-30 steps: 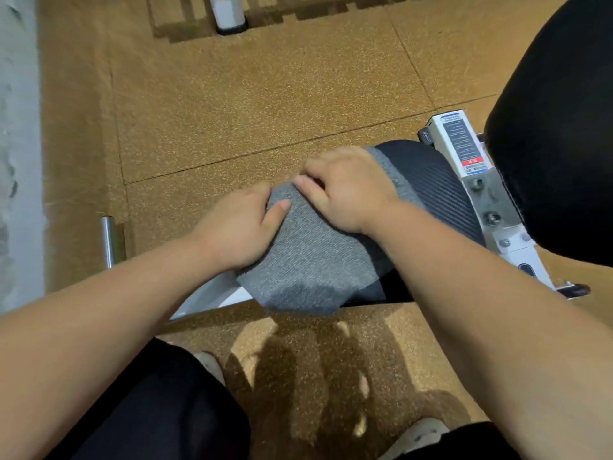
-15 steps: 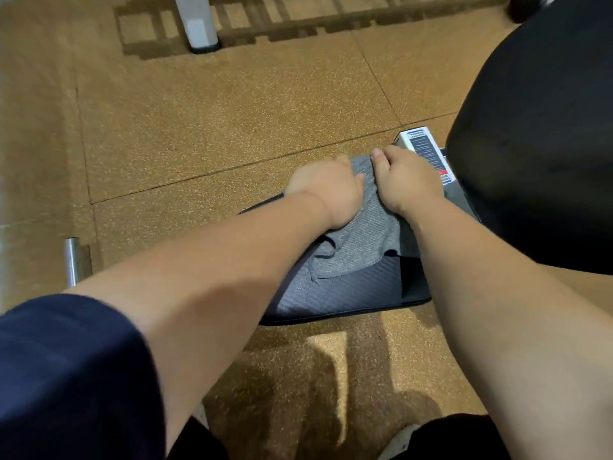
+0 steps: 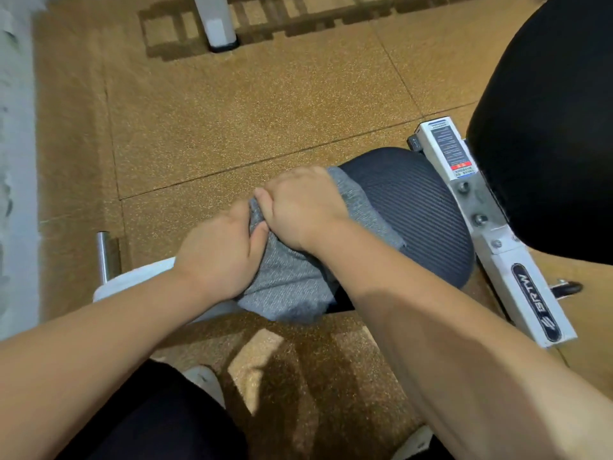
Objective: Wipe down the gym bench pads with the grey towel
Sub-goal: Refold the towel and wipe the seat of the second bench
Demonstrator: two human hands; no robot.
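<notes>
A grey towel (image 3: 288, 287) lies draped over the left part of a small ribbed black bench pad (image 3: 418, 207) at the middle of the head view. My left hand (image 3: 219, 257) grips the towel's left side, its thumb tucked into the cloth. My right hand (image 3: 305, 210) presses on the towel's top with curled fingers that bunch the cloth. The two hands touch each other. A larger smooth black pad (image 3: 547, 127) fills the upper right. The towel's front edge hangs over the small pad's near side.
A white metal frame bar (image 3: 517, 280) with a label and bolts runs between the two pads. A chrome peg (image 3: 102, 257) sticks up at the left. A white post foot (image 3: 215, 24) stands on the brown speckled rubber floor (image 3: 232, 111). My dark-clad legs are at the bottom.
Both hands have slid the towel back from the pad's far right end toward its left, near side. The ribbed right part of the pad is uncovered again.
</notes>
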